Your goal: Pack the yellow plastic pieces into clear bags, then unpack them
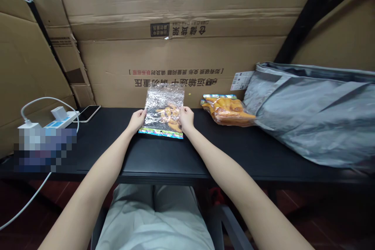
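Both hands were closed on the side edges of a clear plastic bag (152, 111), the left hand (137, 121) pinching its left edge and the right hand (186, 119) its right edge, fingers curled in and thumbs uppermost; no gap between thumb and fingers was evident at either side. The bag was held above the black table (164, 160), in front of the cardboard panel (181, 54), with its colourful printed strip (161, 132) toward the person; whether its lower edge touched the tabletop could not be told. Orange contents (170, 115) lay toward the right half, nearer the right hand. The film was creased and glossy, and was judged thin, limp and somewhat slippery, liable to crumple or slide if pinched lightly. Weight was judged low, though probably greater on the right, where the contents lay; their firmness could not be established, but nothing visible suggested fragility. The side edges were considered sound places to hold, as they kept the sheet spread; the printed strip appeared flatter and probably stiffer, offering a steadier purchase. A second bag of orange items (225, 109) lay to the right, beside a large grey bag (307, 113).
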A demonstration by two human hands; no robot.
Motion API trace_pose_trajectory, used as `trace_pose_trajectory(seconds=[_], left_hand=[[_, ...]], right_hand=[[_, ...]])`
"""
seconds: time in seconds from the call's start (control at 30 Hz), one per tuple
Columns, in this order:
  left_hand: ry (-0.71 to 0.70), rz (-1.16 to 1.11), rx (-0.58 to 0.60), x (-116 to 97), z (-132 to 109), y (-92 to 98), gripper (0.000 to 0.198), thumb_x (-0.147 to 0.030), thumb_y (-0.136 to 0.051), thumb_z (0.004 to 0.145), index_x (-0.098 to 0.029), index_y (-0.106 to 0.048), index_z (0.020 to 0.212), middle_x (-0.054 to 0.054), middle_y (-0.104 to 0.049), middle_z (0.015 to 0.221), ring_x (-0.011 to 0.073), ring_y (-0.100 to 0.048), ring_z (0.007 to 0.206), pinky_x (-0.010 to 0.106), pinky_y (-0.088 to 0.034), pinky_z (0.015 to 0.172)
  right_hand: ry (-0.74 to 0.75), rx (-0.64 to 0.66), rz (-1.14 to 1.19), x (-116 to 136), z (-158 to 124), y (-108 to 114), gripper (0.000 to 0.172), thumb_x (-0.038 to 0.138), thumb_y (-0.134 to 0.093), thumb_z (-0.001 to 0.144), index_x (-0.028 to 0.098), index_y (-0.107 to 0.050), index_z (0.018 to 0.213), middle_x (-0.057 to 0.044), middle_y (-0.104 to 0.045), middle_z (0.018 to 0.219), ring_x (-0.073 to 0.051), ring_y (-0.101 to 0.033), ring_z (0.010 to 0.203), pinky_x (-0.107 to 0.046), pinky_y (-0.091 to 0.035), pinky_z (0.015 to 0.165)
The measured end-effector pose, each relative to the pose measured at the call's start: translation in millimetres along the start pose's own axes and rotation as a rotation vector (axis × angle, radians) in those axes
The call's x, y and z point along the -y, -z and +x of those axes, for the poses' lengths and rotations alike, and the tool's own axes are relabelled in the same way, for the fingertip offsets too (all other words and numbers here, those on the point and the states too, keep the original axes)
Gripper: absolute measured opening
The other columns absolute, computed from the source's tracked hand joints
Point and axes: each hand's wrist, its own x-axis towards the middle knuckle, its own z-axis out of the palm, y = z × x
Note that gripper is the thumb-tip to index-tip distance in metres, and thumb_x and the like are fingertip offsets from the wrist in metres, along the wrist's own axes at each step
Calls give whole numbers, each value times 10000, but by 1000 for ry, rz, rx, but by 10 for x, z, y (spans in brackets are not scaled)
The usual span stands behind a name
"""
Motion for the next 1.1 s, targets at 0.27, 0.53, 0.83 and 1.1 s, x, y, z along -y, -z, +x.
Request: trace_pose_trajectory(seconds=[0.27,0.53,0.83,1.1], left_hand=[[23,-147,-161,-36,21,45,312,-441,-607,785,-179,-519,640,-66,-467,423,73,-384,327,205,-298,384],[30,-193,-253,-23,47,40,259,-319,-614,766,-152,-547,580,-60,-427,457,58,-360,427,185,-277,442],[45,-176,-379,-14,67,139,243,-240,-521,820,-168,-482,592,-74,-393,453,53,-321,413,179,-258,445],[129,-170,-219,0,52,108,209,-329,-556,812,-158,-580,694,-90,-337,393,56,-262,338,191,-184,380]], right_hand=[[52,39,-122,264,-116,48,304,459,-432,827,196,-565,751,47,-452,521,-127,-423,503,-236,-331,520],[-36,98,-64,315,-116,93,300,461,-467,837,197,-604,794,64,-389,433,-112,-366,390,-231,-270,439],[-201,343,107,237,-106,55,263,397,-665,726,179,-569,614,71,-419,427,-53,-324,372,-189,-236,389],[-308,270,191,276,-129,41,224,335,-666,744,182,-549,630,62,-436,440,-62,-353,352,-189,-276,349]])
